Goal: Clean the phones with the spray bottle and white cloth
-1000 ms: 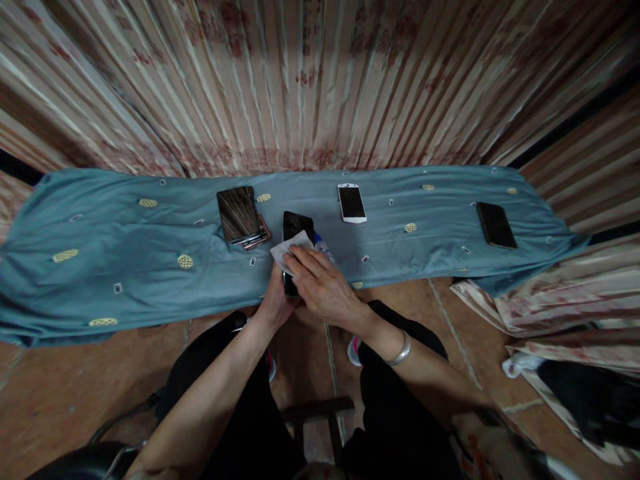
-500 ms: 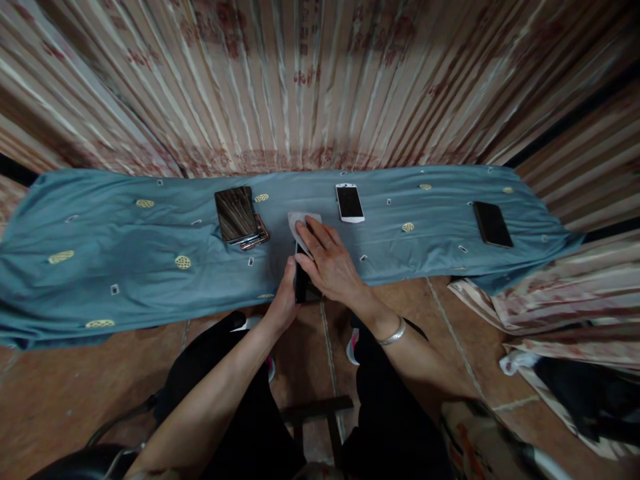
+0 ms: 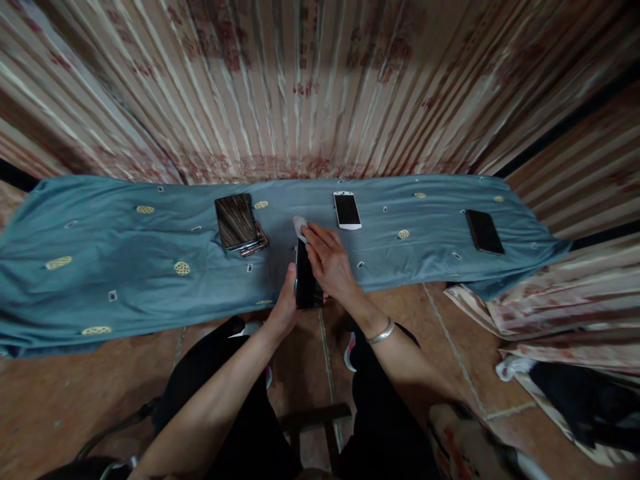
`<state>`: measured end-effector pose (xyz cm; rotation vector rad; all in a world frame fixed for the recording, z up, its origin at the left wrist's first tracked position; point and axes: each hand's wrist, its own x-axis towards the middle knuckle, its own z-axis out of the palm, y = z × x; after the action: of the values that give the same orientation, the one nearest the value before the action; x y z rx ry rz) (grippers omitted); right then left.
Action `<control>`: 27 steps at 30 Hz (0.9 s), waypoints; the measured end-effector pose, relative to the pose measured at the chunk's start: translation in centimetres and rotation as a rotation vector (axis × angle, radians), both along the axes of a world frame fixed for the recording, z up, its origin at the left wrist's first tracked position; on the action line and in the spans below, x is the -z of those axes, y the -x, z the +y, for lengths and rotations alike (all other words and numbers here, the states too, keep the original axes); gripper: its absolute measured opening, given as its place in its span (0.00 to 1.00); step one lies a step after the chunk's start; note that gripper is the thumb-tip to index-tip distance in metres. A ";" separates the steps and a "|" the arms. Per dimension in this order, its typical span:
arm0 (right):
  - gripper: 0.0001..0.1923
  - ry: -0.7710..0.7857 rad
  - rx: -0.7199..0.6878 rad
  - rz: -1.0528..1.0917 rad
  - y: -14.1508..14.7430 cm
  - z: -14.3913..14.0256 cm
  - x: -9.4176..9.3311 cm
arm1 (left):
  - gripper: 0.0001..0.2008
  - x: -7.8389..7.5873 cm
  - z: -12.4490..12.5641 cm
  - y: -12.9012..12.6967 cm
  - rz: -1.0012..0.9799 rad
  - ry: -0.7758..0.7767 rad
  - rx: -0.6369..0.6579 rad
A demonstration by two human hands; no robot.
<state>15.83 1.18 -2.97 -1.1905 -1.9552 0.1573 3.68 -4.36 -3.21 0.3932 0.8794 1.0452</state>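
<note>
wipe (image 3: 299, 227) slid to phone (image 3: 305, 283) top since 1 s ago | left grip (image 3: 286, 308) holds phone | right grip (image 3: 327, 262) presses wipe

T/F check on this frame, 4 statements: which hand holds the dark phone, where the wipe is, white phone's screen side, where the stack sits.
1. The left hand grips the dark phone. True.
2. The right hand presses a white wipe at the phone's far end. True.
3. The white phone lies screen down. False: its screen faces up.
4. The phone stack sits right of the white phone. False: it lies to its left on the blue cloth.
</note>
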 end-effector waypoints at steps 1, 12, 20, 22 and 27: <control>0.23 -0.002 0.007 0.005 -0.1 0.1 0.1 | 0.25 -0.2 0.0 0.0 0.024 0.024 0.008; 0.21 0.017 0.038 0.069 -0.9 0.5 1.3 | 0.30 -1.1 0.1 1.0 0.059 0.036 0.046; 0.21 0.085 0.020 0.150 -1.1 0.7 2.0 | 0.29 -3.0 0.3 0.7 0.040 0.134 -0.012; 0.21 0.090 0.017 0.166 -1.0 0.6 2.0 | 0.29 -3.3 0.4 0.8 0.029 0.151 -0.025; 0.21 0.107 0.007 0.176 -0.7 0.1 1.9 | 0.27 -3.1 0.6 1.1 -0.034 0.121 -0.063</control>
<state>16.52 1.32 -4.91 -1.2100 -1.8068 0.3557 2.61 -3.74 -0.07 0.2470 0.9249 1.0476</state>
